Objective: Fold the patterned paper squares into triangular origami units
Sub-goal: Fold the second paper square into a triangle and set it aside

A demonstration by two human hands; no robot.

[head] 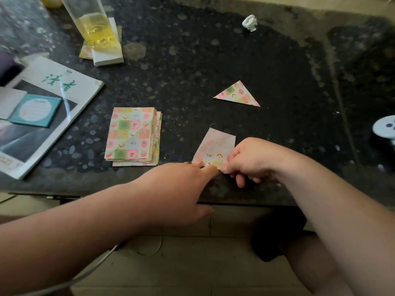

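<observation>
magazine cover [83, 86], green title 读者

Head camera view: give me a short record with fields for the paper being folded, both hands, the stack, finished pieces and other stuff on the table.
sheet being folded: pale side up, near edge turned over showing pattern, close to the near edge of the table
left hand: straight fingertips touch the sheet's near left corner
right hand: pinches the turned-over edge
stack of patterned squares: left of the sheet, untouched
finished triangle: one, beyond the sheet
other: magazine, glass of yellow liquid, crumpled white paper
</observation>
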